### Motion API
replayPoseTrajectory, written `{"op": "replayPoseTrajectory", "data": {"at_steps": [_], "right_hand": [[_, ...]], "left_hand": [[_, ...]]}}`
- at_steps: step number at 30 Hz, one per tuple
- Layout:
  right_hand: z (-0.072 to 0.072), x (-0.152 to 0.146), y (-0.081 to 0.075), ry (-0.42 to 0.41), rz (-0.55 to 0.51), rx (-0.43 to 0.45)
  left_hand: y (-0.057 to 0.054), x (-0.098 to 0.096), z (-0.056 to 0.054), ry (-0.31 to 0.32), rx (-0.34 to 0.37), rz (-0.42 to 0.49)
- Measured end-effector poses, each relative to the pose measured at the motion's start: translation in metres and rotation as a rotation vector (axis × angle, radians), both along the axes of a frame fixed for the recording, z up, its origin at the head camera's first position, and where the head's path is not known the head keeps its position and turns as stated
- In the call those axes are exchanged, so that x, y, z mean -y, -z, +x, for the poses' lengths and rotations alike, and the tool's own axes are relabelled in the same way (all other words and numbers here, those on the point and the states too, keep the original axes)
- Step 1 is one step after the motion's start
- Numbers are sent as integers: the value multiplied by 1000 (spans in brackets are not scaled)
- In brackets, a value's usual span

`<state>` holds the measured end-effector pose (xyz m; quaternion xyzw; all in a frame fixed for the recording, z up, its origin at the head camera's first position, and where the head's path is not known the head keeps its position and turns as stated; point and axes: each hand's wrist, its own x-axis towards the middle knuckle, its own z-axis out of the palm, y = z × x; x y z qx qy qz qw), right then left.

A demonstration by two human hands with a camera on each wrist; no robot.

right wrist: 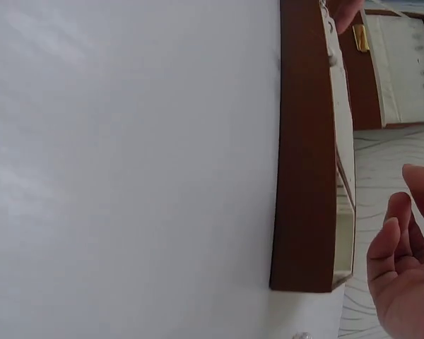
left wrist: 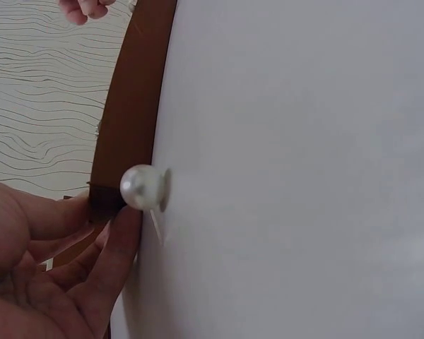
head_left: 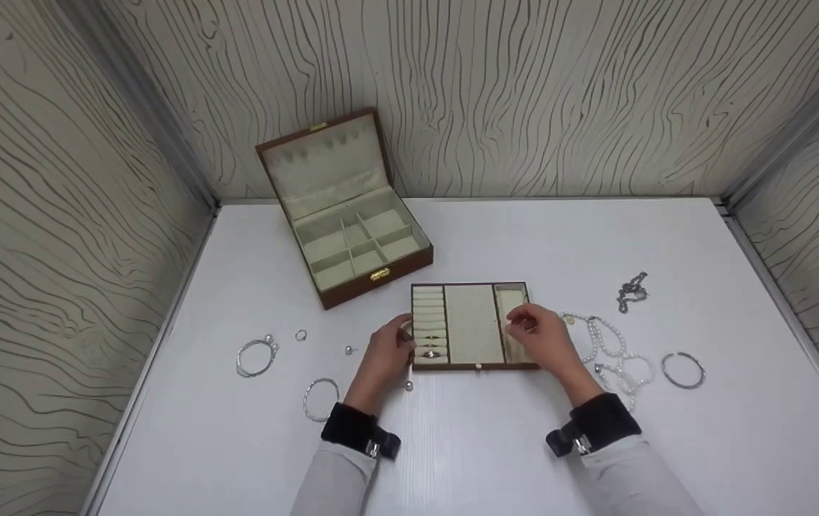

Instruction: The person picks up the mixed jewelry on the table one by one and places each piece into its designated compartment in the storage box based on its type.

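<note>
A brown jewelry tray [head_left: 472, 322] with cream lining lies in the middle of the table. Ring rolls line its left side, and rings [head_left: 431, 353] sit in the nearest slots. My left hand [head_left: 383, 352] pinches the tray's near left corner between thumb and fingers. Beside those fingertips a pearl stud earring [left wrist: 143, 187] lies on the table. Over the tray's right compartment [head_left: 513, 295] hovers my right hand [head_left: 544, 340], fingers loosely bent. In the right wrist view its thumb and fingertips are apart, with nothing visible between them.
An open brown jewelry box [head_left: 352, 287] with several compartments stands behind to the left. Bangles [head_left: 322, 400], a ring [head_left: 301, 335] and another stud [head_left: 349, 350] lie at left. Pearl strands [head_left: 613, 337], a chain [head_left: 630, 292] and a bangle [head_left: 683, 370] lie at right.
</note>
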<state>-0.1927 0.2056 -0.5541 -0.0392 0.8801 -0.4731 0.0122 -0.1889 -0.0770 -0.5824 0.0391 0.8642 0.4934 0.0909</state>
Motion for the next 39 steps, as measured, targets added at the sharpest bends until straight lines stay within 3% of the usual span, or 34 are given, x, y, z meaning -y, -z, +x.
{"op": "replayPoseTrajectory", "data": {"at_steps": [4, 14, 26, 31, 39], "right_hand": [[-2, -14, 2, 72, -10, -1], [-2, -26, 14, 162, 14, 9], [-1, -31, 22, 86, 130, 124], [-3, -33, 23, 87, 134, 133], [-5, -34, 23, 90, 138, 135]], "left_hand": [[0, 0, 0, -11, 4, 3], [1, 0, 1, -38, 20, -12], [0, 2, 6, -11, 6, 38], [-1, 3, 8, -8, -40, -18], [-16, 19, 14, -34, -66, -8]]}}
